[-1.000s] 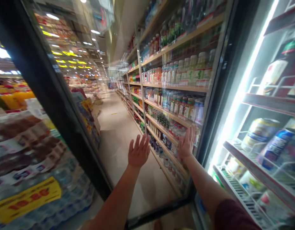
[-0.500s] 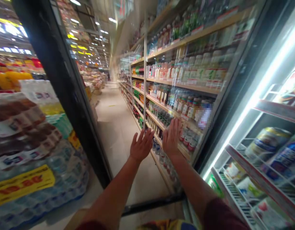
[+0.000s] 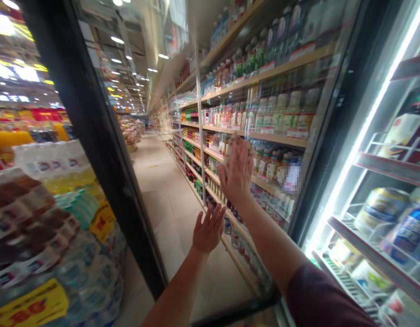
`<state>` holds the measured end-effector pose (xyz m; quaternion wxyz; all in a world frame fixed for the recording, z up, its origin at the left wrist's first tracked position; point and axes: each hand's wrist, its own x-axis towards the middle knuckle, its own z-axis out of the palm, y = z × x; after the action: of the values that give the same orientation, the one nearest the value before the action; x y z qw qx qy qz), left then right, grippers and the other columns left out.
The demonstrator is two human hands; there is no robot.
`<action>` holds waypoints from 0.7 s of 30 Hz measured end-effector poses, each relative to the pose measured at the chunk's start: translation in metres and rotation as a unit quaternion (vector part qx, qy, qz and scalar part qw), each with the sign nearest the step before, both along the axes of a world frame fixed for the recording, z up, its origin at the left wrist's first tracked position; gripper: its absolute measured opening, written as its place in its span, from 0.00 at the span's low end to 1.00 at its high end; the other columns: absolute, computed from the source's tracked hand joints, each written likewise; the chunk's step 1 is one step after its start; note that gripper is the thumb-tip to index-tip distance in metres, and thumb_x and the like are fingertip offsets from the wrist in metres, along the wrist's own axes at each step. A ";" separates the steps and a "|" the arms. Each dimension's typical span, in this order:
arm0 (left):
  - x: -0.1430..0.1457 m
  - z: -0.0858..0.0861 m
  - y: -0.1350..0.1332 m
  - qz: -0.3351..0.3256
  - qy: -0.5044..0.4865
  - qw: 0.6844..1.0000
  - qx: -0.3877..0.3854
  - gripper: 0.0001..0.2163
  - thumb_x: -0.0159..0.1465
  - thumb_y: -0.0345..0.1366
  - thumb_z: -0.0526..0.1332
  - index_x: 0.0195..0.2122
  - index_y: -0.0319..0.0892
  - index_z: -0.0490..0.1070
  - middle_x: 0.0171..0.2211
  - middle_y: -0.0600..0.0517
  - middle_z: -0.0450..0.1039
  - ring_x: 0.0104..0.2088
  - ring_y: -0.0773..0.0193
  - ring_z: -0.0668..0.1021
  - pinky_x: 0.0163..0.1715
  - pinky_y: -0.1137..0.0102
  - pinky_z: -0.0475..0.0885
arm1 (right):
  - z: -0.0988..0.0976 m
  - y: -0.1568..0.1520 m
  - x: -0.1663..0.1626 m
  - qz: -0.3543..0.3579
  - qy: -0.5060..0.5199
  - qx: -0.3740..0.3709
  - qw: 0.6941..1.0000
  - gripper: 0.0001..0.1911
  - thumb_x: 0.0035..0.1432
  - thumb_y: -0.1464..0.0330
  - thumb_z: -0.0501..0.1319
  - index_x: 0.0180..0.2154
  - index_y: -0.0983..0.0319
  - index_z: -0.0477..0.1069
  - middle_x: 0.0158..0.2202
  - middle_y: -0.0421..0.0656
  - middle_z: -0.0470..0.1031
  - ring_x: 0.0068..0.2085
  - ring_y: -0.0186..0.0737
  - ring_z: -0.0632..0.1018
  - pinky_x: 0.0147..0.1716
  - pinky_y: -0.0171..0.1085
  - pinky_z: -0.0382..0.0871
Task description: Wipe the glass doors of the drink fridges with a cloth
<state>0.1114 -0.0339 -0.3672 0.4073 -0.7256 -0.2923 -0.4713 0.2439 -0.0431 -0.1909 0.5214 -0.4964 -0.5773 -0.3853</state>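
Observation:
My left hand (image 3: 207,230) is open, fingers spread, flat against the glass of an open cooler door (image 3: 230,81). My right hand (image 3: 236,170) is open too, raised higher on the same glass, its fingers blurred by motion. The door has a thick black frame (image 3: 104,154) at its left edge. Through the glass I see a shop aisle and long shelves of bottles (image 3: 281,109). Neither hand holds anything.
The lit cooler interior (image 3: 383,213) is on the right, with wire shelves of cans and cartons. Stacked packs of bottled water and drinks (image 3: 42,218) stand at the left with a yellow price sign (image 3: 29,309). The aisle floor (image 3: 162,190) runs ahead.
My right hand has risen up the glass and moved left. My left hand has dropped a little lower. The door and view have swung slightly.

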 end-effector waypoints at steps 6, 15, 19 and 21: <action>0.001 0.001 0.000 -0.003 -0.005 1.000 0.001 0.24 0.69 0.36 0.59 0.66 0.44 0.64 0.65 0.50 0.64 0.72 0.58 0.53 0.73 0.58 0.41 | -0.072 0.004 0.087 -0.035 0.262 0.058 0.963 0.36 0.72 0.56 0.46 0.73 0.66 0.43 0.72 0.60 0.48 0.73 0.59 0.51 0.68 0.66 0.49; -0.001 0.000 0.002 -0.037 -0.014 0.999 0.004 0.27 0.70 0.34 0.58 0.69 0.41 0.58 0.63 0.48 0.66 0.71 0.57 0.55 0.73 0.57 0.44 | -0.073 -0.004 -0.009 -0.012 0.124 -0.026 0.992 0.34 0.73 0.62 0.45 0.74 0.62 0.37 0.73 0.53 0.49 0.74 0.51 0.48 0.71 0.59 0.44; -0.001 0.001 0.002 -0.037 -0.012 0.999 -0.004 0.28 0.69 0.34 0.59 0.70 0.42 0.56 0.63 0.47 0.67 0.72 0.58 0.54 0.73 0.56 0.44 | -0.070 -0.010 0.001 0.000 -0.044 -0.034 0.998 0.33 0.72 0.64 0.48 0.73 0.59 0.42 0.71 0.48 0.58 0.73 0.44 0.53 0.72 0.49 0.43; -0.001 0.002 0.001 -0.019 -0.012 1.000 -0.011 0.27 0.70 0.35 0.59 0.69 0.42 0.58 0.62 0.48 0.68 0.72 0.59 0.52 0.73 0.58 0.41 | -0.077 -0.010 0.034 -0.020 -0.009 -0.027 0.999 0.32 0.72 0.63 0.47 0.73 0.60 0.43 0.71 0.49 0.56 0.73 0.44 0.52 0.71 0.50 0.45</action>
<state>0.1105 -0.0327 -0.3657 0.3864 -0.7300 -0.2886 -0.4843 0.2776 -0.0532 -0.2678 0.4948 -0.5181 -0.5822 -0.3844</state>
